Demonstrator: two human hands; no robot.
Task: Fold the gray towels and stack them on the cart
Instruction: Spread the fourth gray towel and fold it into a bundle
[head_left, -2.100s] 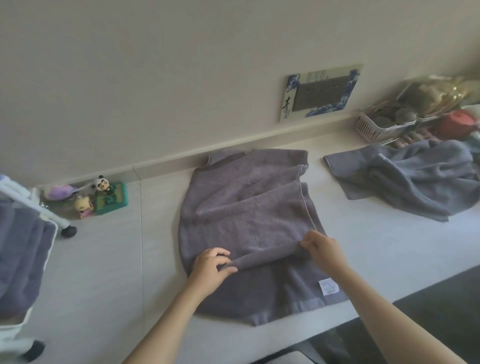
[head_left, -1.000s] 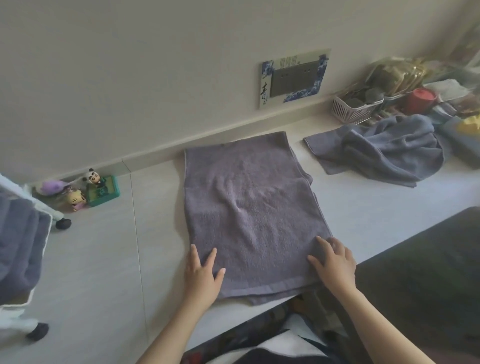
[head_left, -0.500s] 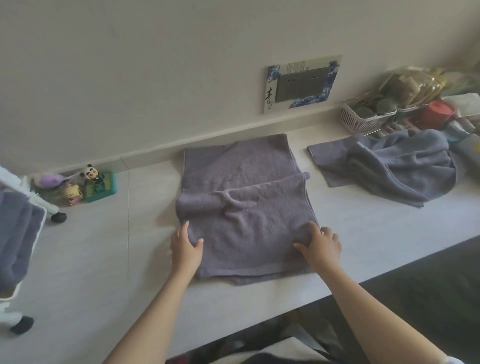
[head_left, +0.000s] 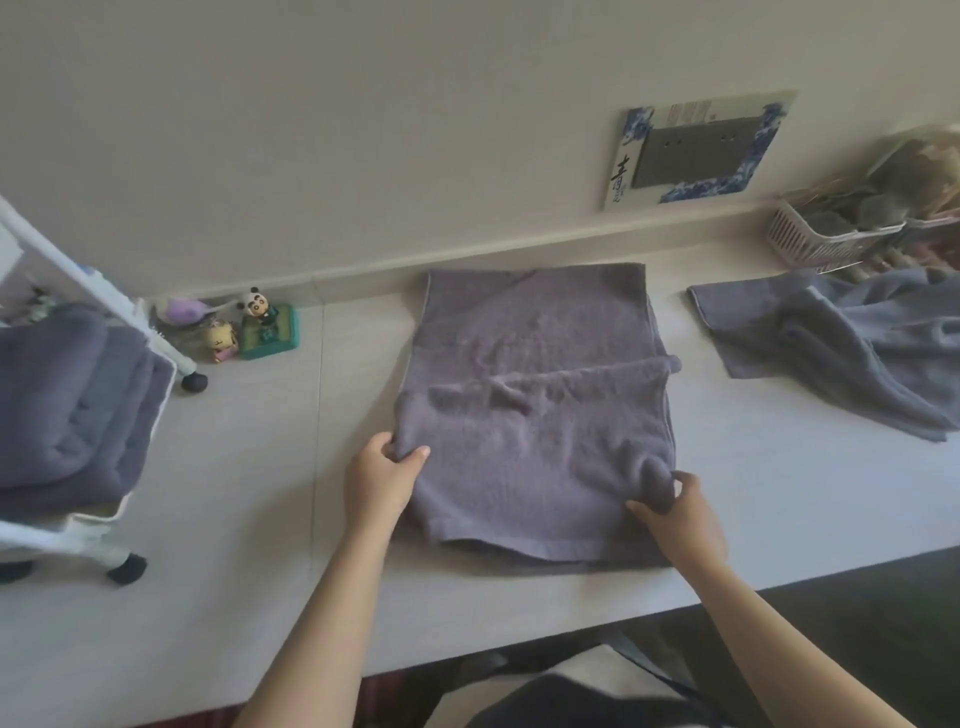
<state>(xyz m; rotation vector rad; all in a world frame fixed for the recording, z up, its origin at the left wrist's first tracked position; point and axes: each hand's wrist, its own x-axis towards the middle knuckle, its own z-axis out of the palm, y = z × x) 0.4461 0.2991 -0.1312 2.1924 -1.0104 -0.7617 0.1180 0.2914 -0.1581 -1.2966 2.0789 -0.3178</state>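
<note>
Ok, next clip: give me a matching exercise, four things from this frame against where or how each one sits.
Things:
1. towel in the middle
2. crumpled towel
3. folded towels
4. panda figurine

States:
A. stacked on the white cart
B. standing by the wall, near the cart
C. pinched at both sides by the left hand and right hand
D. lying unfolded at the right, in front of the basket

Pairs: 1-C, 2-D, 3-A, 4-B
</note>
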